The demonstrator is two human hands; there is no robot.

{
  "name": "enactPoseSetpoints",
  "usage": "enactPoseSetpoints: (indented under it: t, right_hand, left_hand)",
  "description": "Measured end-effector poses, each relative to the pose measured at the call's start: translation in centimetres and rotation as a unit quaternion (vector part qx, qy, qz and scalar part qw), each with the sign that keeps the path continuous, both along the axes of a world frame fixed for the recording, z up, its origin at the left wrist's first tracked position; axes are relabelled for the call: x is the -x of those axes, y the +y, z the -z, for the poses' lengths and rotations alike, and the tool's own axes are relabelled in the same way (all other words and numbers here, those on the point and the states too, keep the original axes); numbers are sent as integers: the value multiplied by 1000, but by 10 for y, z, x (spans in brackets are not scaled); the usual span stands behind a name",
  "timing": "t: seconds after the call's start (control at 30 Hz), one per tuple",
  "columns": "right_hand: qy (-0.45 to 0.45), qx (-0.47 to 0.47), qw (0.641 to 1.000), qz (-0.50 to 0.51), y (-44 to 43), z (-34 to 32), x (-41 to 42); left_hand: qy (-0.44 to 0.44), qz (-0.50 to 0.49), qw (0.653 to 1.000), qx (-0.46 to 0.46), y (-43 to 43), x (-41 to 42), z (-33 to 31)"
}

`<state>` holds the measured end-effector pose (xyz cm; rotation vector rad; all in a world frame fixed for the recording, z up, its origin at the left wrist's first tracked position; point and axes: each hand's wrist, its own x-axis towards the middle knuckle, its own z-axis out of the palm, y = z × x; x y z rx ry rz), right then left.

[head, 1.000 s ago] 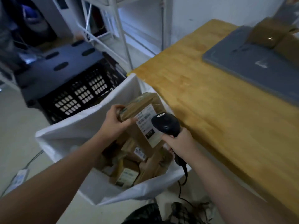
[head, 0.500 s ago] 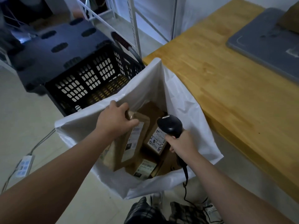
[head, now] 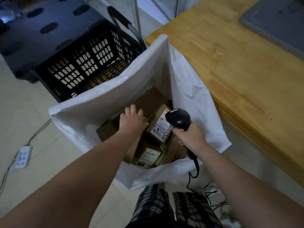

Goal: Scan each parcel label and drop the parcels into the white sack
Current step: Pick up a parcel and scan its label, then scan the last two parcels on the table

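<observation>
Left hand (head: 132,120) open, fingers spread, down inside white sack (head: 102,102), just above parcels (head: 160,127) lying within. Right hand (head: 189,135) clenched round scanner (head: 178,118) over sack mouth. No unscanned parcel in view; desk (head: 238,71) to the right, nearer right hand, likely source of next one.

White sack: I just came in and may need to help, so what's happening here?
A person stands over the white sack beside the wooden table. Their left hand reaches into the sack, fingers spread over the parcels, gripping nothing. Their right hand holds a black scanner above a labelled parcel.
</observation>
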<state>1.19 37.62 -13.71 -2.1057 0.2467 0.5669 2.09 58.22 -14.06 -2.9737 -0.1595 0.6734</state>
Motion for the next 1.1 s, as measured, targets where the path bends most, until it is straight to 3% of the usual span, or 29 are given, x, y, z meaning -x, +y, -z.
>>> enactPoseSetpoints:
  t: [0.13, 0.43, 0.7, 0.83, 1.1]
  right_hand:
    - [-11, -10, 1000, 27, -23, -16, -6]
    - [-63, 14, 985, 159, -150, -63, -35]
    - [-160, 90, 932, 313, -331, -125, -59]
    - [-187, 98, 921, 327, -401, -152, -74]
    - [-253, 75, 911, 318, -481, -207, -163]
  left_hand:
    - [-85, 61, 993, 55, -34, -17, -26]
    - [-140, 223, 959, 107, -171, -84, -89]
    - [-177, 326, 914, 164, -359, -142, -139]
    - [-186, 336, 903, 191, -422, -169, -156]
    - [-164, 262, 915, 257, -484, -258, -175]
